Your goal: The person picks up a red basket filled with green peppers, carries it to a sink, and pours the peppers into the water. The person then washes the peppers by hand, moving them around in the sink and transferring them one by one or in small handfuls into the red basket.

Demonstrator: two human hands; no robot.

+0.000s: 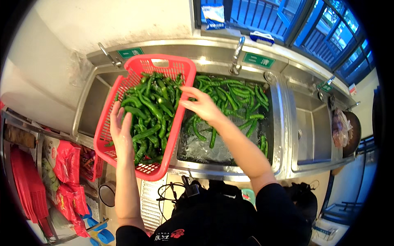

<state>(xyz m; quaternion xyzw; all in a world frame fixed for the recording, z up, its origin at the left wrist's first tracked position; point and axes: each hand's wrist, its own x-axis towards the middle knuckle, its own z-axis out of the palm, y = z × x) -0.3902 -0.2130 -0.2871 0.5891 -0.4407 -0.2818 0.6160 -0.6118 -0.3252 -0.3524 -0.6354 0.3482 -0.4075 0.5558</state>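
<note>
A red plastic basket (174, 138) heaped with long green peppers (150, 107) rests at an angle across the left sink basin and its front edge. My left hand (121, 126) is over the basket's left side with its fingers spread, beside the peppers; whether it touches them I cannot tell. At the basket's right rim is my right hand (200, 104), thumb and fingers apart and nothing held. More green peppers (237, 95) float in the water (206, 152) of the middle basin, mostly towards its back.
Metal faucets stand behind the left basin (109, 55) and middle basin (237, 55). A right-hand basin (311, 135) adjoins, with a plastic bag (341, 129) beyond. A scrub brush (261, 38) lies on the windowsill. Stacked red baskets (27, 184) fill a rack at left.
</note>
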